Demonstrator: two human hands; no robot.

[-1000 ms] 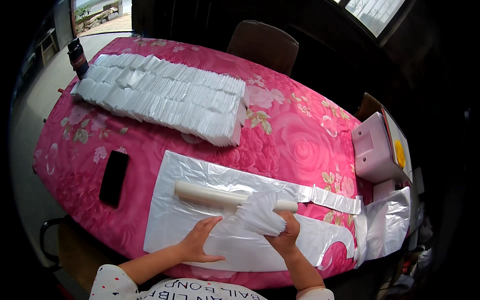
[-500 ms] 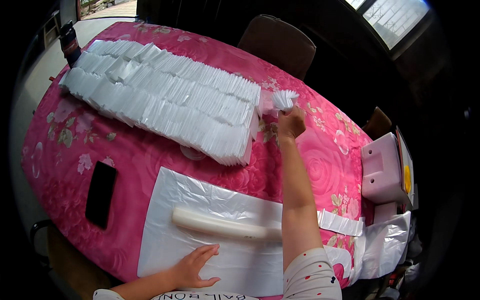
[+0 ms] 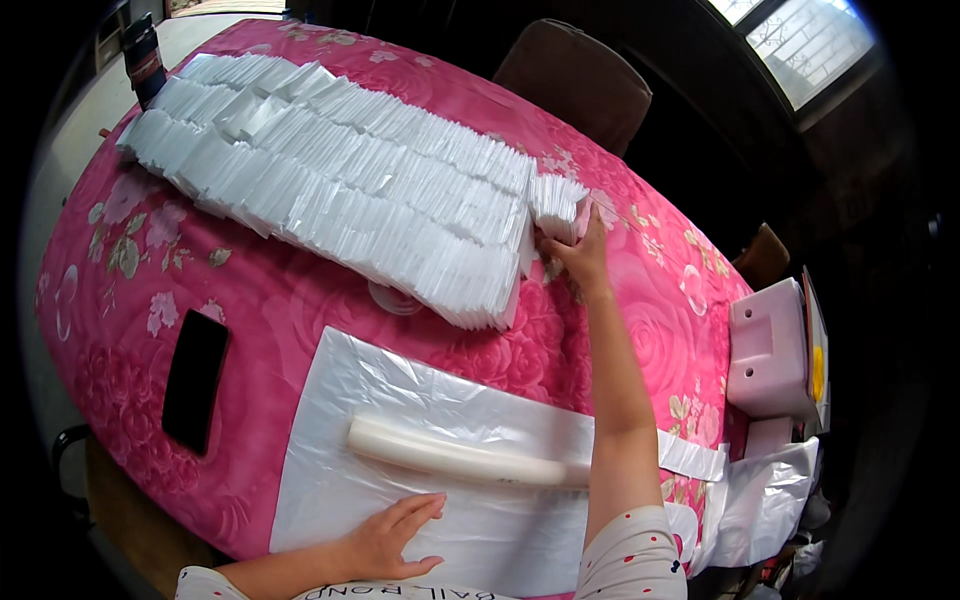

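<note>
My right hand reaches to the far side of the table, its thumb and fingers spread around a small bundle of folded white plastic sheets. The bundle stands at the right end of long, tightly packed rows of similar folded white sheets. In front of me, my left hand rests open, palm down with the thumb apart, on a flat stack of white plastic film. Across this film lies a pale, smooth rod or tube, its right end hidden behind my right forearm.
A pink flowered cloth covers the table. A black phone lies at left, and a dark bottle stands at far left. To the right are a white foam box, a white strip and crumpled plastic. A chair stands behind.
My right hand has moved the small bundle left, up against the end of the rows, and its closed grip has widened. The left hand stays nearly still. The view has shifted slightly.
</note>
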